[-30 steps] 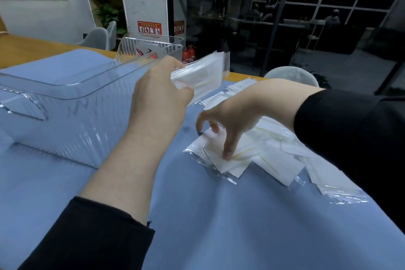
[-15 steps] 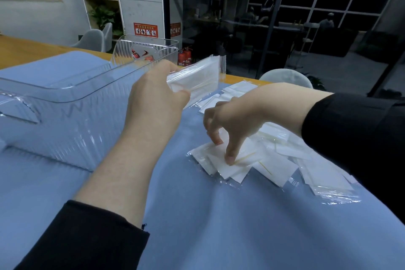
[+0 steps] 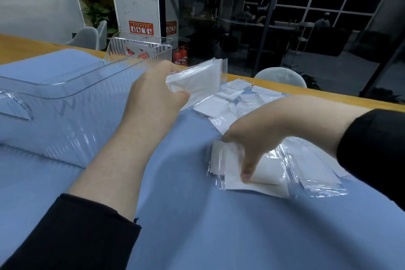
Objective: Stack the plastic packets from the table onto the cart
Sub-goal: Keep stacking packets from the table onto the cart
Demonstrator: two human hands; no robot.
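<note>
My left hand [image 3: 153,98] grips a bundle of clear plastic packets with white contents [image 3: 197,79], held up beside the right end of a clear plastic bin [image 3: 65,94]. My right hand [image 3: 252,144] reaches down onto a pile of the same packets [image 3: 263,173] lying on the blue cloth; its thumb and fingers pinch the top packet of the near heap. More packets [image 3: 236,96] lie scattered farther back toward the table's far edge.
The blue cloth [image 3: 197,226] covers a wooden table [image 3: 328,94]. The big clear bin takes up the left side. Grey chairs [image 3: 282,76] stand beyond the far edge, before a dark glass wall with fire extinguishers [image 3: 182,56].
My right hand has slid toward me over the pile and closed its thumb and fingers on a packet. My left hand keeps the bundle in about the same place.
</note>
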